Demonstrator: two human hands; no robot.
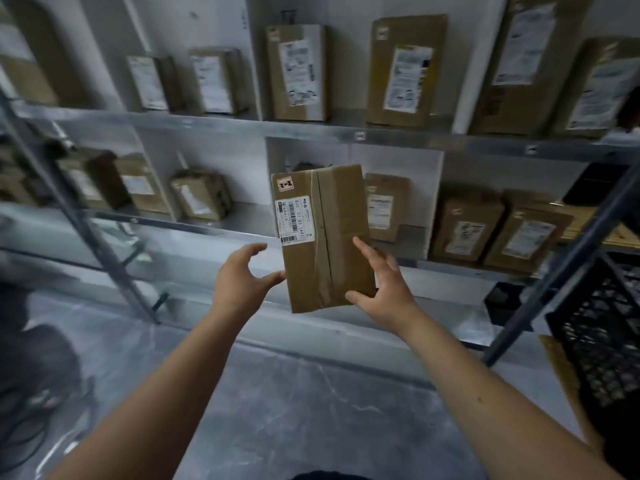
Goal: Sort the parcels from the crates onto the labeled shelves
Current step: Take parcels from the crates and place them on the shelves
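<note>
A brown cardboard parcel (pixel 325 237) with tape down its middle, a white shipping label and a small sticker reading "2-2" is held upright in front of the metal shelves (pixel 221 124). My right hand (pixel 379 287) grips its lower right corner, thumb on the front. My left hand (pixel 244 278) is at its lower left edge, fingers spread, thumb tip touching the side. Behind the parcel runs the middle shelf (pixel 239 220), with a gap between boxes right behind it.
Labeled brown boxes stand along the upper shelf (pixel 298 72) and the middle shelf (pixel 465 228). A black plastic crate (pixel 602 334) sits at the right behind a slanted shelf post (pixel 554 271). Another post (pixel 90 233) leans at the left. Grey floor lies below.
</note>
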